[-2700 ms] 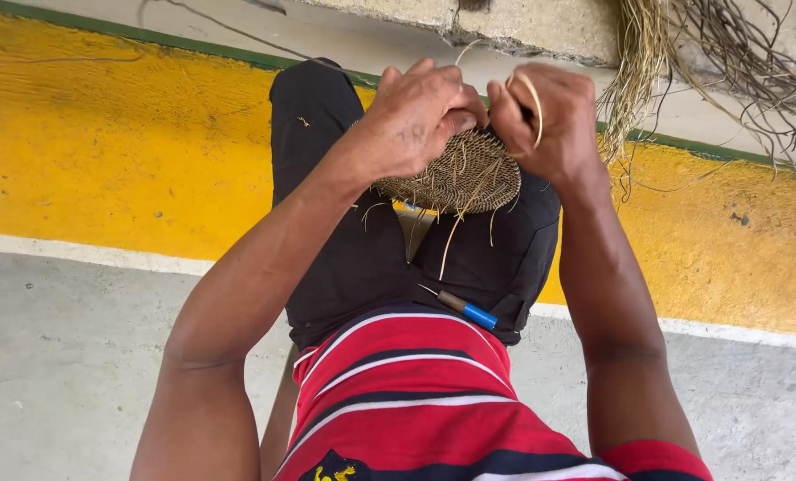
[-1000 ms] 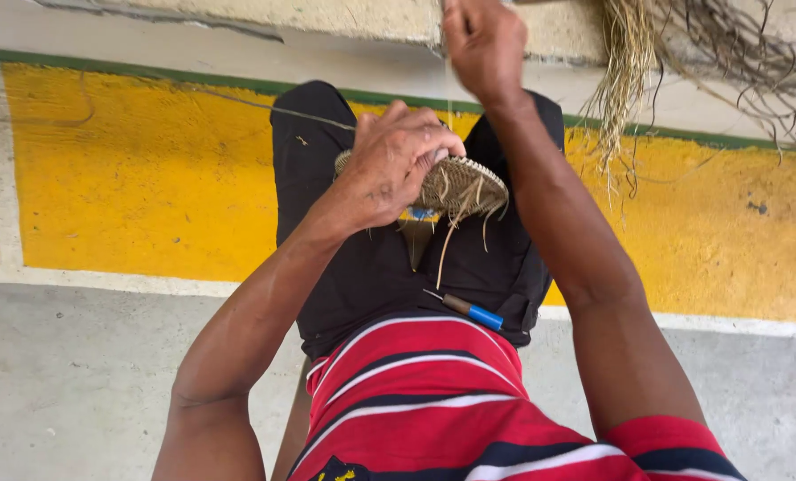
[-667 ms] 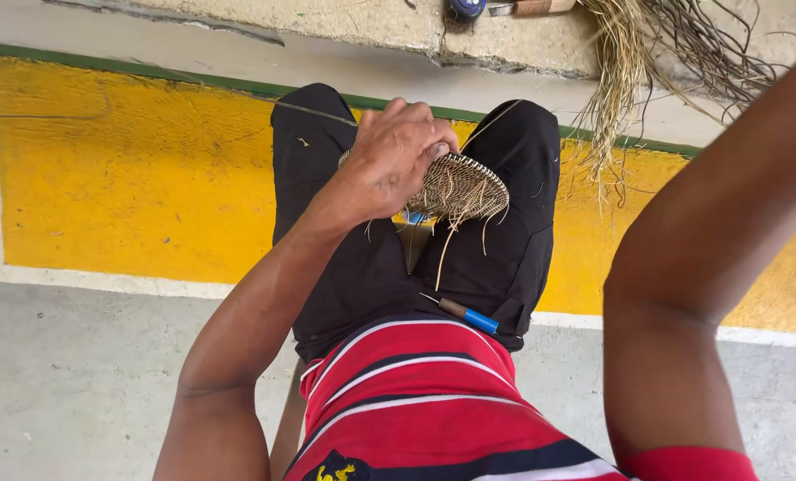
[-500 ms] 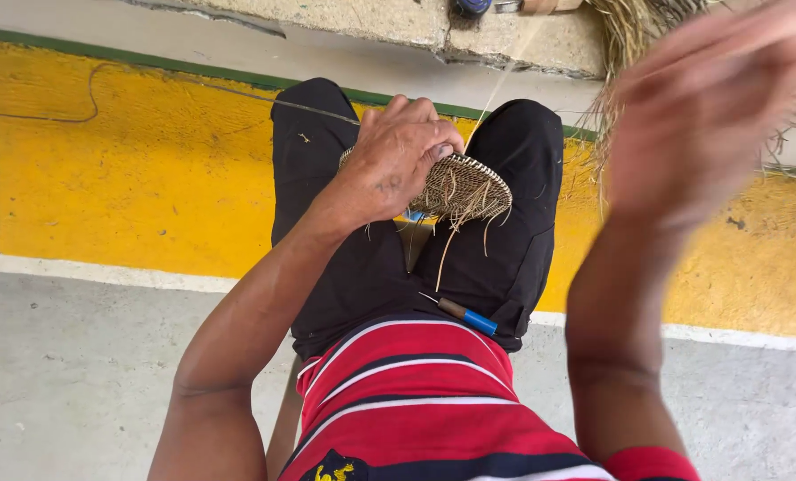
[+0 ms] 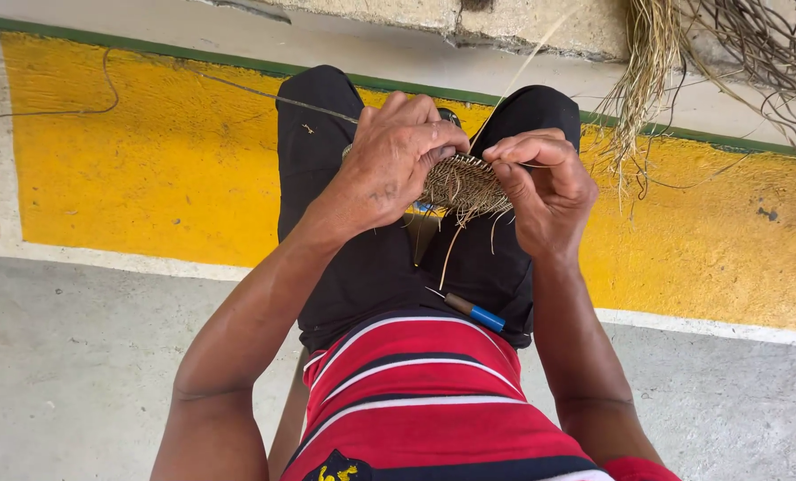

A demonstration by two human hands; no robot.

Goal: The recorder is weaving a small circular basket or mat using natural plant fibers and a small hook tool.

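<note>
A person's left hand (image 5: 398, 160) and right hand (image 5: 545, 191) are both gripping a small woven straw piece (image 5: 462, 185) above their lap, fingers closed around its edges

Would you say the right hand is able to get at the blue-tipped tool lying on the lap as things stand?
Probably yes. The blue-tipped tool lies uncovered on the black shorts, just below the right hand, with nothing between them. That hand is pinching a fibre at the woven disc, so it would have to let go first.
</note>
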